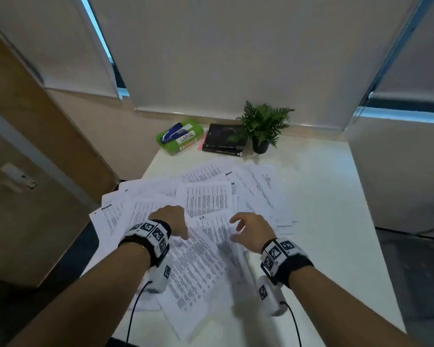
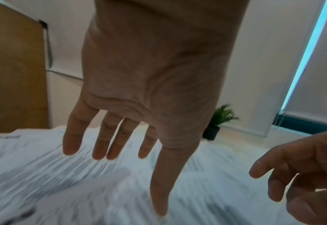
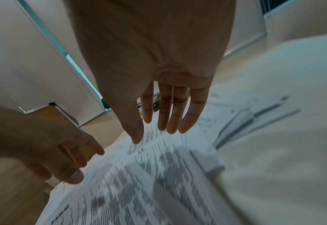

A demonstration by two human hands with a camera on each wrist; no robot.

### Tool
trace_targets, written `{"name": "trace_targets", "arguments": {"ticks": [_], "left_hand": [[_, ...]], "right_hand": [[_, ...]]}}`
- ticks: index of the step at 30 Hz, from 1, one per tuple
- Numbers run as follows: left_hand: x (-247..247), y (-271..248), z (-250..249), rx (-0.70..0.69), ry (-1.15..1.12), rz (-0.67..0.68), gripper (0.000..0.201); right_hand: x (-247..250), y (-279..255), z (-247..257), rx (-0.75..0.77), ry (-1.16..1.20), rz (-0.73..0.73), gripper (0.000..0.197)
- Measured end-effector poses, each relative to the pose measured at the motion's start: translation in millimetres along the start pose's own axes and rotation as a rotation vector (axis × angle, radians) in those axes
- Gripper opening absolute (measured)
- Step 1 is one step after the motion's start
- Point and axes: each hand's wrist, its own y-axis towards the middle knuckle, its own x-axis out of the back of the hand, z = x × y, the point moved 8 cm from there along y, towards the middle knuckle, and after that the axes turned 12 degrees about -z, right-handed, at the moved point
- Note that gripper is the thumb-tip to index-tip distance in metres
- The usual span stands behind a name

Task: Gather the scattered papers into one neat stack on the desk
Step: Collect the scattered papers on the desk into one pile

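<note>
Papers [image 1: 208,201] fanned loose across desk [image 1: 336,196], spread running left-near to right-far, directly under and ahead of me. My left hand [image 1: 172,219] nearer left edge, right hand [image 1: 251,231] mid-pile. Both spread, fingers relaxed, gripping nothing; contact unclear.

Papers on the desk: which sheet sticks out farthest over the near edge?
The long sheet running diagonally between both wrists; its near corner overhangs the desk front, while the others lie fanned farther back.

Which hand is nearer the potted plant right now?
The right hand. It hovers over the papers, with the potted plant beyond it at the desk's far edge; the left hand is further left, also over the papers.
</note>
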Motion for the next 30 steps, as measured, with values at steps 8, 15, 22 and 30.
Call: {"name": "trace_targets", "arguments": {"ticks": [8, 15, 22, 30], "left_hand": [[-85, 31, 69, 0.196, -0.046, -0.026, 0.144], [-82, 69, 69, 0.123, -0.207, -0.225, 0.113], [-49, 73, 63, 0.035, -0.252, -0.538, 0.089], [-86, 39, 91, 0.226, -0.298, -0.455, 0.139]], "right_hand": [[-94, 18, -39, -0.089, -0.106, -0.027, 0.107], [-98, 49, -84, -0.157, 0.148, -0.189, 0.086], [-90, 49, -110, -0.106, 0.359, -0.357, 0.044], [-80, 19, -126, -0.084, 0.521, -0.467, 0.024]]}}
